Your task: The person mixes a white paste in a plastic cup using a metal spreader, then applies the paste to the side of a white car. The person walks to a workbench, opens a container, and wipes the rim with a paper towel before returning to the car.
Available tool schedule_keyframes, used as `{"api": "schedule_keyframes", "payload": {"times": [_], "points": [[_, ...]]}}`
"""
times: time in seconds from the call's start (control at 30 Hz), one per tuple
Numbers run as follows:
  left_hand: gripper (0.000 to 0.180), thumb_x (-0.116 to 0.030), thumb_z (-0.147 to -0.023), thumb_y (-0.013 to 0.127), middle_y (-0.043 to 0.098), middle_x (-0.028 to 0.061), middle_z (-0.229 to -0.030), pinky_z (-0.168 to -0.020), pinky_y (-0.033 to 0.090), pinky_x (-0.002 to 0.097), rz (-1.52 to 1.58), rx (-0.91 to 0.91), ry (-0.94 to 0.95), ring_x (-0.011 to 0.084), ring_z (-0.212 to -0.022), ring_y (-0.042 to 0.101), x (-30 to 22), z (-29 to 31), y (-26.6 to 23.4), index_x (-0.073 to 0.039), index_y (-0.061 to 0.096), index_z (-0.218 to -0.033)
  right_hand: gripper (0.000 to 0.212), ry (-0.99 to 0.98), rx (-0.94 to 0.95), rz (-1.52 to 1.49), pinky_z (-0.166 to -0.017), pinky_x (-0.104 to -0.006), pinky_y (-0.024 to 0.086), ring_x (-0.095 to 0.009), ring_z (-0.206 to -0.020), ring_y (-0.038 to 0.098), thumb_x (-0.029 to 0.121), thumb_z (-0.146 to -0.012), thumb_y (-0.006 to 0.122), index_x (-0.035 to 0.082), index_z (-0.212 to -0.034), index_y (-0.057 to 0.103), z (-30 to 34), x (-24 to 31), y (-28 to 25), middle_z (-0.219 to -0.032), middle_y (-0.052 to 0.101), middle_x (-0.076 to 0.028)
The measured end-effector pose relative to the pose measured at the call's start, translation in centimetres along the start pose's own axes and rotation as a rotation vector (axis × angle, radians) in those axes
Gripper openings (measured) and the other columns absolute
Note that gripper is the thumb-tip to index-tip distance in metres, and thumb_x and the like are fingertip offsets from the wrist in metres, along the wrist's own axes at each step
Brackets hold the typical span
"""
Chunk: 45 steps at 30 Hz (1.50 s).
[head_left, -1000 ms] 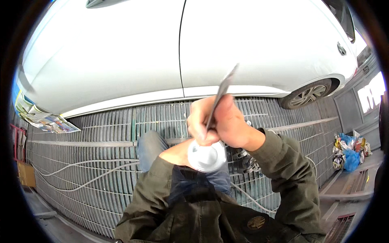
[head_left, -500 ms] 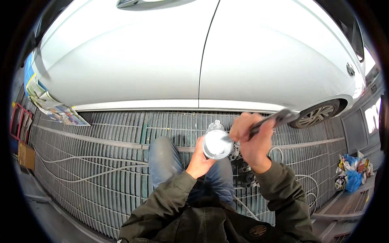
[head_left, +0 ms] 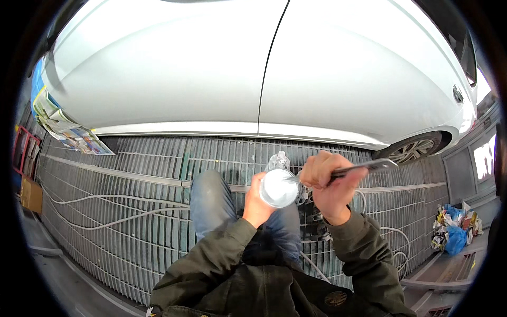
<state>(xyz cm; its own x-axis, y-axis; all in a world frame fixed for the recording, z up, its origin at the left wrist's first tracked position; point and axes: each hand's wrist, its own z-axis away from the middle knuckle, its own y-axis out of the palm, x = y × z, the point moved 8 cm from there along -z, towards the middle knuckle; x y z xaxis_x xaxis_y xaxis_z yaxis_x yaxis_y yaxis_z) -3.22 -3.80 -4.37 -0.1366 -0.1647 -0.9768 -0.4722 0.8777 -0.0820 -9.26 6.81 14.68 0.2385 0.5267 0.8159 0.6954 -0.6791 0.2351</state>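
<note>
At the far left, printed paper [head_left: 79, 136] covers the left end of a white car [head_left: 185, 79] that spans the far side. Nearer, a cardboard box [head_left: 31, 194] sits at the left edge, and a pale hose [head_left: 105, 197] runs right across the metal grating [head_left: 142, 238]. In the middle, beside a denim-clad knee [head_left: 213, 203], the person's left hand [head_left: 256, 205] is curled around the left side of a cup [head_left: 279, 190] with white inside. A clear bottle [head_left: 278, 160] shows just beyond it. To the right, the right hand [head_left: 334, 190] is closed around a thin, dark, flat tool [head_left: 369, 166]; its left end appears to reach over the cup, though blur hides the tip. Farther right are a car wheel [head_left: 414, 148] and, nearer, a heap of crumpled paper and blue plastic [head_left: 455, 238]
</note>
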Motion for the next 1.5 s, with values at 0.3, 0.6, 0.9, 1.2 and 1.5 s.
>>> {"api": "schedule_keyframes", "payload": {"times": [0.3,0.6,0.9,1.2,1.5], "points": [[0.082,-0.013,-0.057,0.088,0.059,0.0172,-0.112,-0.087,0.048,0.0378,-0.004,-0.07,-0.012,0.0305,-0.104,0.06,0.7,0.7,0.1,-0.005,0.043,-0.124,0.07,0.016,0.005,0.05,-0.047,-0.0325,0.029,-0.017,-0.049,0.034,0.07,-0.09,0.027,0.007,-0.063,0.037,1.3,-0.4,0.7,-0.058,0.034,-0.003],[0.076,-0.01,-0.055,0.086,0.056,0.0177,-0.114,-0.091,0.045,0.0407,-0.114,-0.099,0.089,0.0355,-0.108,0.055,-0.3,0.1,-1.1,-0.004,0.048,-0.121,0.057,-0.028,-0.328,-0.116,-0.05,-0.0293,0.033,-0.014,-0.051,0.037,0.05,-0.101,0.033,0.006,-0.066,0.039,-1.1,-0.6,-0.8,-0.058,0.035,-0.002],[0.083,-0.006,-0.062,0.085,0.057,0.0034,-0.12,-0.098,0.041,0.0336,0.341,1.066,-0.326,0.0148,-0.112,0.05,-4.4,-0.4,-0.4,-0.005,0.043,-0.133,0.087,0.319,0.467,-0.32,-0.034,-0.0297,0.03,-0.016,-0.035,0.034,0.086,-0.076,0.022,0.006,-0.049,0.04,-3.3,1.3,7.9,-0.045,0.039,-0.004],[0.085,-0.011,-0.058,0.088,0.059,0.0066,-0.119,-0.097,0.043,0.0325,0.26,0.798,-0.036,0.015,-0.109,0.054,-5.0,-1.3,-2.1,-0.002,0.045,-0.13,0.083,0.422,0.231,-0.166,-0.04,-0.0282,0.024,-0.013,-0.041,0.029,0.086,-0.077,0.012,0.009,-0.051,0.034,-4.3,-2.3,5.5,-0.046,0.03,0.001],[0.08,-0.01,-0.064,0.083,0.053,0.0112,-0.12,-0.099,0.041,0.0347,0.143,-0.03,-0.033,0.0209,-0.113,0.051,-0.1,-1.7,-2.1,-0.001,0.039,-0.13,0.075,0.241,-0.159,0.002,-0.05,-0.03,0.025,-0.014,-0.052,0.028,0.08,-0.083,0.025,0.008,-0.066,0.038,-2.1,-2.9,3.3,-0.058,0.03,0.001]]}}
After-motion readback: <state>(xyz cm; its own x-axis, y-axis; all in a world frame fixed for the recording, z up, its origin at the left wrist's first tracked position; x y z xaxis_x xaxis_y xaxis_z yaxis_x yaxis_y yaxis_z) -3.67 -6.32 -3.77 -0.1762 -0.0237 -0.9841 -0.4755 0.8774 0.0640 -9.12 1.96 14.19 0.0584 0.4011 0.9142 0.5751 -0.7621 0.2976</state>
